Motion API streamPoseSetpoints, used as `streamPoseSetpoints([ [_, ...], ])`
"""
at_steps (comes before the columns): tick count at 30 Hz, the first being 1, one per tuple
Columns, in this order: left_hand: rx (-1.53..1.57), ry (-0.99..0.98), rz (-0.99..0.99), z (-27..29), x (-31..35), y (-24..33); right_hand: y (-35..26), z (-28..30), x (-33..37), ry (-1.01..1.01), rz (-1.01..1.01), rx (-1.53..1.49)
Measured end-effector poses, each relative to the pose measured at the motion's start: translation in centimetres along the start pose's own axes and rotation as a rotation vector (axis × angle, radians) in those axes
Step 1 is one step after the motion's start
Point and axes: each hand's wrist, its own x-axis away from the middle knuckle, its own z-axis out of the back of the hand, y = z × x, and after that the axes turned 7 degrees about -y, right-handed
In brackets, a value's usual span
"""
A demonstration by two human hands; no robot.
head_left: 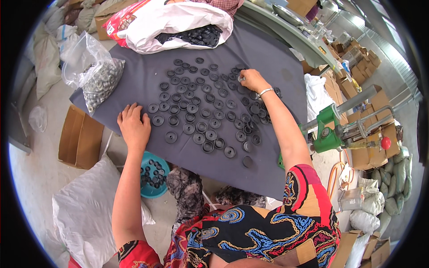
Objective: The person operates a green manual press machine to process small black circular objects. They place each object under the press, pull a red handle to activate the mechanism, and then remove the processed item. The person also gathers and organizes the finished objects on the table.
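Note:
My left hand [134, 127] lies on the left edge of the table, palm down with fingers apart, holding nothing. At the far right of the spread, my right hand [254, 81] has its thumb and fingers pinched together low over the pieces. A small pale bit shows at its fingertips, too small to name. Many round black rubber-looking caps [192, 108], with raised rims and centre hubs, lie over the dark grey tablecloth [277, 53]. Toward the right they crowd together and partly overlap, some showing plain flat faces, such as a disc [247, 161] near the front edge.
An open white sack [178, 20] of black pieces lies at the far edge, beside another person's checked sleeve [225, 6]. A clear bag of small metal parts [100, 85] sits far left. Below are a blue basin [154, 193] and cardboard box [80, 138]; a green machine [326, 136] stands right.

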Motion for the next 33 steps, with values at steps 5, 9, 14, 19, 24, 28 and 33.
streamPoseSetpoints([
  [5, -0.019, -0.005, -0.001, -0.1, 0.0, 0.0, 0.5, -0.2, 0.8, 0.102, 0.024, -0.082],
  [9, -0.015, -0.019, 0.013, -0.1, 0.0, -0.2, 0.3, 0.0, 0.9, 0.026, -0.198, -0.538],
  [14, -0.025, -0.03, 0.008, 0.0, 0.1, 0.0, 0.4, -0.8, 0.8, 0.153, -0.128, -0.373],
  [19, -0.007, -0.015, -0.008, -0.1, -0.2, 0.0, -0.4, -0.4, -0.2, 0.146, -0.088, -0.103],
  [24, -0.007, -0.003, -0.01, -0.1, 0.1, 0.0, 0.9, -1.9, -0.9, 0.175, -0.129, -0.197],
  [28, -0.014, -0.009, 0.0, 0.1, 0.1, 0.2, -0.1, -1.4, 0.5, 0.336, -0.152, -0.353],
  [33, -0.003, -0.01, 0.007, -0.1, 0.2, 0.0, -4.5, 1.1, 3.0, 0.259, -0.076, -1.005],
])
